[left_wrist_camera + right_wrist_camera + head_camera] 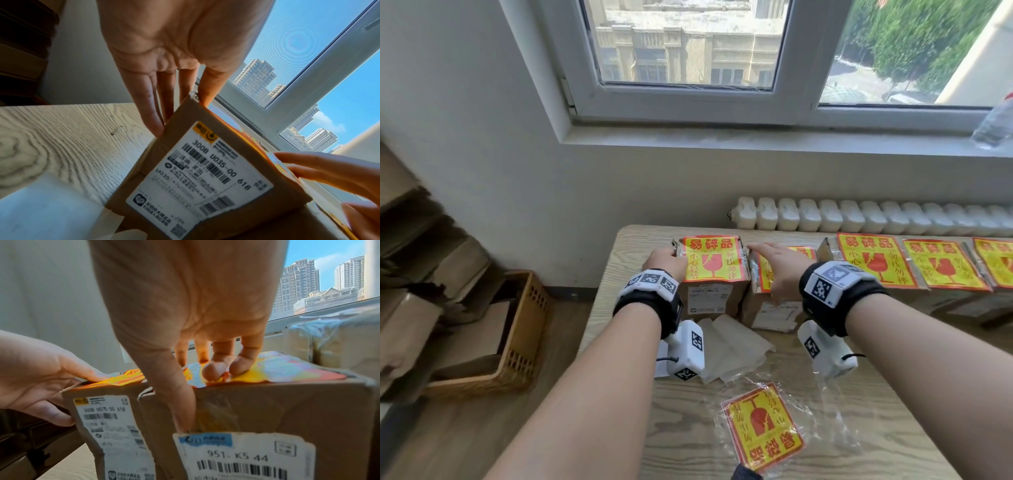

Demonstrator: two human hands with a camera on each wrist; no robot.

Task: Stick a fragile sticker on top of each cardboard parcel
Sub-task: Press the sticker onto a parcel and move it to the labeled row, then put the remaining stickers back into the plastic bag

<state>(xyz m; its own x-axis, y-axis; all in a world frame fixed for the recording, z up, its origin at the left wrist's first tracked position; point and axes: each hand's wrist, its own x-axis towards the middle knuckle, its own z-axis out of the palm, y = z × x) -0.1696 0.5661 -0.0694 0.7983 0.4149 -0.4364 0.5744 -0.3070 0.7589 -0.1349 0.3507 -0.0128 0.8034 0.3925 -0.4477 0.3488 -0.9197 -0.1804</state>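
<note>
Parcels: row of cardboard boxes along table [619,308] far edge, each topped with yellow-red sticker.
Leftmost parcel [714,298]: sticker [711,258] flat on top, touching second parcel [767,305].
Left hand [664,262]: fingers straight, spread against leftmost parcel's left side and top edge.
Right hand [780,270]: on second parcel, fingertips [213,369] pressing its sticker, thumb down front face.
Spare sticker [762,425]: in clear wrap, near table edge.
Backing papers [729,346]: before the parcels.

Yellow fragile sticker [711,257] with red border and red glass symbol, between both hands' fingers, tops brown cardboard parcel [714,298]; white label below.
</note>
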